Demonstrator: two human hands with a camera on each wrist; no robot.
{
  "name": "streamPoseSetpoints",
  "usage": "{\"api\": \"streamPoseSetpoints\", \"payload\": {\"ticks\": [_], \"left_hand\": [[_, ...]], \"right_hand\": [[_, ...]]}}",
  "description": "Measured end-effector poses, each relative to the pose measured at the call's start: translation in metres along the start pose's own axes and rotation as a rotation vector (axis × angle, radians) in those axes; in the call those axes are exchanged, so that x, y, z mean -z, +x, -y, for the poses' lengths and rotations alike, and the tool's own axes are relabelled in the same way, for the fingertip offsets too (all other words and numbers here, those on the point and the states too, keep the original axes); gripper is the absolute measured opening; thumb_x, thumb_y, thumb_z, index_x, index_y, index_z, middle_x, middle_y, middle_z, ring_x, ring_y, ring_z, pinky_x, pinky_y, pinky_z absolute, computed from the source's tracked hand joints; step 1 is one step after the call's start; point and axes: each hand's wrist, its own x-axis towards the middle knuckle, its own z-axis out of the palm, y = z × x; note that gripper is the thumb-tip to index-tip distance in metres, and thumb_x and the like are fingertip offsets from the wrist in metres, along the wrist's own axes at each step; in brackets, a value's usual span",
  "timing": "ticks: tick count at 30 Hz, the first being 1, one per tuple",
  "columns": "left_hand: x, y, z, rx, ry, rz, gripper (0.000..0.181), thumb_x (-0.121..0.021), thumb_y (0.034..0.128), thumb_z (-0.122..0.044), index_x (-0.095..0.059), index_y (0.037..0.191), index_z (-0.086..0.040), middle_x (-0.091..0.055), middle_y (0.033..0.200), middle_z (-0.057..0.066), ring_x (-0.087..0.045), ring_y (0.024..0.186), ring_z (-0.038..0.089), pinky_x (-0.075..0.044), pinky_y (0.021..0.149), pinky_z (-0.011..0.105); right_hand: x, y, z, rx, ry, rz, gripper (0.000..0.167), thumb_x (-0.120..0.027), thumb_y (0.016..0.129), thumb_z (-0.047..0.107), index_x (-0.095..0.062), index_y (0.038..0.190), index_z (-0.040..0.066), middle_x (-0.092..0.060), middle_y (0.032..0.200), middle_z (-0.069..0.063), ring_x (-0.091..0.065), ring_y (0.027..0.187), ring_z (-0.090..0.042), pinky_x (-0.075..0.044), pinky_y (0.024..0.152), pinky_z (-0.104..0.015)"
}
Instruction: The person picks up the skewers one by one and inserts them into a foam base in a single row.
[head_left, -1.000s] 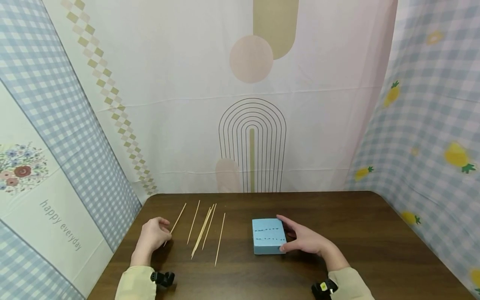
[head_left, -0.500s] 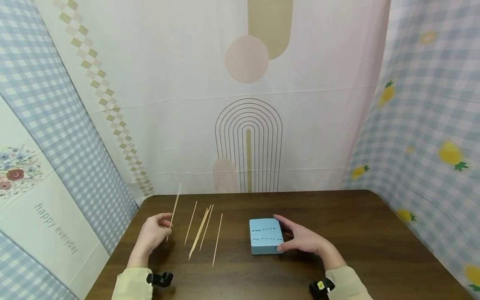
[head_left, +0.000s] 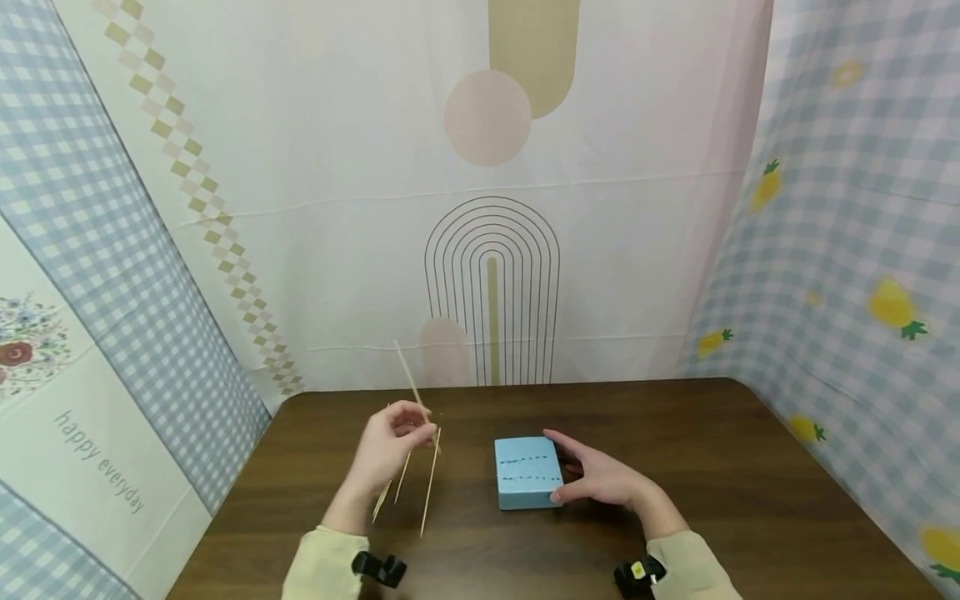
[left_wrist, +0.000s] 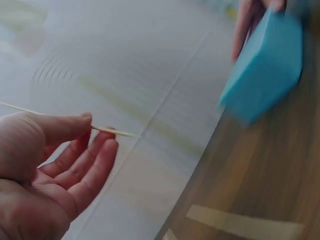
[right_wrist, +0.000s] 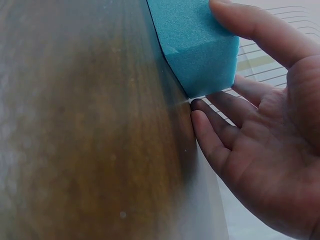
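My left hand (head_left: 382, 446) pinches a thin wooden skewer (head_left: 408, 375) between thumb and fingers, raised above the table. In the left wrist view the skewer (left_wrist: 120, 132) juts out past the fingertips. Below and beside that hand lie several more skewers (head_left: 431, 487), some partly hidden by it. A light blue foam block (head_left: 527, 496) with two rows of dark marks on top stands on the table. My right hand (head_left: 603, 477) grips its right side, thumb at the near corner and fingers at the far one. In the right wrist view the thumb presses the block (right_wrist: 207, 55).
The dark wooden table (head_left: 675, 425) reaches back to a printed cloth backdrop (head_left: 360, 208). Checked cloths hang at the left and right sides. Each wrist carries a black camera band (head_left: 380, 568).
My left hand has lifted the leftmost skewer off the table and carried it right, over the other skewers. The skewer now leans to the left. The right hand stays on the foam block.
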Motion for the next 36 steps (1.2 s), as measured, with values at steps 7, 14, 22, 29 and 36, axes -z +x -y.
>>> {"api": "streamPoseSetpoints", "payload": {"ticks": [7,14,22,29,36], "left_hand": [[-0.065,-0.001,0.011,-0.089,-0.045,0.227,0.018,-0.071,0.1005,0.002,-0.072,0.118,0.002,-0.074,0.106,0.023,-0.074,0.099,0.037,-0.061,0.091,0.048],[-0.085,-0.004,0.03,-0.115,-0.01,0.259,0.02,-0.072,0.1012,-0.001,-0.071,0.12,0.003,-0.074,0.106,0.022,-0.072,0.093,0.018,-0.061,0.085,0.036],[-0.083,-0.007,0.039,-0.082,0.015,0.268,0.024,-0.076,0.0992,-0.005,-0.07,0.119,0.007,-0.076,0.105,0.015,-0.073,0.094,0.018,-0.061,0.089,0.046],[-0.083,-0.007,0.044,-0.074,0.001,0.274,0.024,-0.076,0.0982,-0.002,-0.07,0.118,0.011,-0.074,0.109,0.027,-0.073,0.094,0.015,-0.06,0.084,0.032],[-0.082,-0.006,0.043,-0.104,0.039,0.283,0.022,-0.077,0.0981,-0.002,-0.072,0.116,0.009,-0.076,0.107,0.024,-0.072,0.091,0.015,-0.058,0.081,0.028]], "right_hand": [[-0.001,0.002,-0.003,-0.01,-0.01,-0.001,0.104,-0.087,0.088,0.029,-0.025,0.17,0.012,-0.029,0.17,-0.027,-0.033,0.154,-0.045,-0.032,0.122,-0.061],[-0.001,0.003,-0.005,-0.037,-0.026,-0.011,0.104,-0.087,0.088,0.034,-0.026,0.171,0.014,-0.03,0.17,-0.025,-0.034,0.154,-0.044,-0.033,0.122,-0.061],[-0.001,0.002,-0.004,-0.04,-0.023,-0.016,0.105,-0.087,0.088,0.032,-0.026,0.171,0.015,-0.03,0.17,-0.025,-0.035,0.154,-0.045,-0.033,0.122,-0.061],[-0.002,0.002,-0.006,-0.049,-0.021,-0.013,0.105,-0.087,0.088,0.034,-0.025,0.171,0.015,-0.029,0.171,-0.025,-0.034,0.154,-0.044,-0.032,0.122,-0.061],[0.001,0.003,-0.005,-0.037,-0.018,-0.01,0.106,-0.087,0.088,0.034,-0.024,0.171,0.015,-0.028,0.171,-0.025,-0.032,0.156,-0.043,-0.031,0.123,-0.06]]}}
